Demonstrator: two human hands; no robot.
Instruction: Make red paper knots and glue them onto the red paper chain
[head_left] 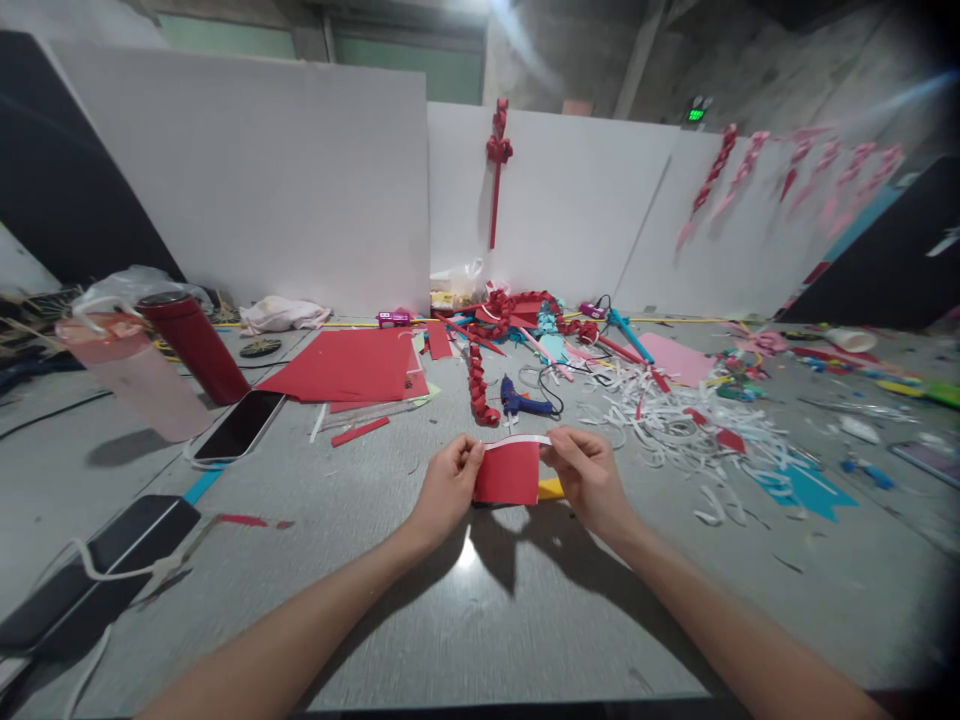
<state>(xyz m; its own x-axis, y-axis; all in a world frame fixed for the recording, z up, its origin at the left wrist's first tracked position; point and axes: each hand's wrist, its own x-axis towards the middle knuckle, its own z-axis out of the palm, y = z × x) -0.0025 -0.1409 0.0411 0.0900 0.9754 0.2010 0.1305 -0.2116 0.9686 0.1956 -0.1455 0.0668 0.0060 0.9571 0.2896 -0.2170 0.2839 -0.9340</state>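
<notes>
A small red sheet of paper [507,474] is held up just above the table, with a narrow white strip [517,440] along its top edge. My left hand [454,480] is closed, thumb and fingers pinching the sheet's upper left corner and that end of the strip. At the upper right, my right hand [589,475] pinches the strip's other end, which sticks out a little past the paper. Partly hidden behind the paper and the right hand lies a yellow object [551,489]; its kind cannot be made out. Beyond the hands rests a blue glue gun [525,402].
Left are a phone [238,425], a black power bank-like box [97,570] with cables, a red flask [196,350] and a pink bottle [139,375]. Large red sheets [341,365] and a red paper chain [478,385] lie ahead. Curled white strips [667,430] cover the right.
</notes>
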